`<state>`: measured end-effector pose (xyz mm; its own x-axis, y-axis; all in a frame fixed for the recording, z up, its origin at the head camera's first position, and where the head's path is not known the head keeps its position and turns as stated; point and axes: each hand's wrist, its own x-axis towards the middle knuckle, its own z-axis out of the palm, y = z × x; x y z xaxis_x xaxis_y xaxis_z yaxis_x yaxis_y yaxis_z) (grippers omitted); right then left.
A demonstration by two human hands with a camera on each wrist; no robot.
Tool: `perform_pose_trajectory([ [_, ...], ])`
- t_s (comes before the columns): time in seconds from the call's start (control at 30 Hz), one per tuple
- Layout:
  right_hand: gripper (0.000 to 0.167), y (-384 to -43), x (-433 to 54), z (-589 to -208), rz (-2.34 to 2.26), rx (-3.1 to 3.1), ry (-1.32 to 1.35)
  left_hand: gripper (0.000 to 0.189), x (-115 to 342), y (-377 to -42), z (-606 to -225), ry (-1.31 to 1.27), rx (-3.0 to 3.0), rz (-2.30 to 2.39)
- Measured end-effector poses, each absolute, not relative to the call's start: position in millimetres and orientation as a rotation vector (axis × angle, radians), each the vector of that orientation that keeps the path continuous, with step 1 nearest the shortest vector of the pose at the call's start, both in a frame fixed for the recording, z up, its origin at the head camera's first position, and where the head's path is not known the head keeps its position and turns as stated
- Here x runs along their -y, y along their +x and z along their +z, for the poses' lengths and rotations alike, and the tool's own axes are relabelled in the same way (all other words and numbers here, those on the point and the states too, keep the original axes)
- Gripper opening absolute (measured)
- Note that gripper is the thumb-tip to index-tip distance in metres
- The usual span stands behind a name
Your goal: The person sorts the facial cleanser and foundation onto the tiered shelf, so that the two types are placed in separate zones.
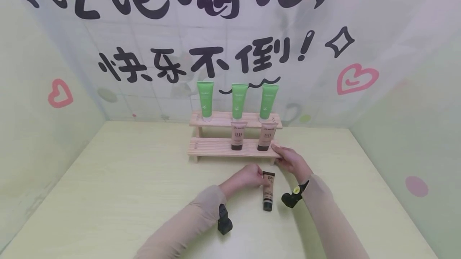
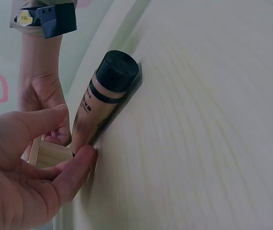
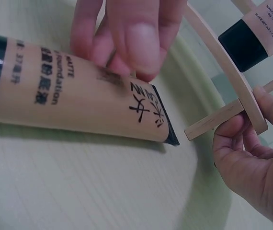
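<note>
My left hand (image 1: 248, 177) is at the crimped end of a beige foundation tube (image 1: 268, 193) with a black cap, lying on the table. In the left wrist view the thumb (image 2: 50, 119) stands apart from the tube, while a fingertip (image 2: 85, 158) is right at its end. My right hand (image 1: 292, 162) grips the lower right end of a two-step wooden stand (image 1: 212, 147), its thumb on the board and fingers curled below. On the lower step, a pink BB cream tube (image 1: 267, 135) stands close to that hand.
Another BB cream tube (image 1: 237, 135) stands left of it on the lower step. Three green tubes (image 1: 239, 101) stand in a row on the upper step. Behind the stand rises a printed wall (image 1: 162, 99). The pale table (image 1: 126, 179) extends to both sides.
</note>
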<state>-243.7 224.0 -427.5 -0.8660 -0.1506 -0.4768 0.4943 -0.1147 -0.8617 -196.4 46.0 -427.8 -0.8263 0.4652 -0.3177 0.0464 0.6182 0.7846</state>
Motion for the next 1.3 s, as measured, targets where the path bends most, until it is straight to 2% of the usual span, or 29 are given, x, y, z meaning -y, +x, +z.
perform_pose_trajectory([
  [0.4, 0.059, -243.6, -224.8, -427.2, -2.026, -1.748, 0.368, 0.031, -58.1, -186.0, -424.5, 0.333, -2.355, 1.156],
  [0.97, 0.059, -242.2, -224.3, -429.4, -2.003, -1.774, 0.374, 0.023, -58.6, -184.4, -432.4, 0.341, -2.281, 1.218],
  [1.3, 0.069, -248.4, -232.6, -445.1, -2.028, -1.775, 0.215, 0.022, -49.2, -186.1, -429.5, 0.314, -2.273, 1.274],
])
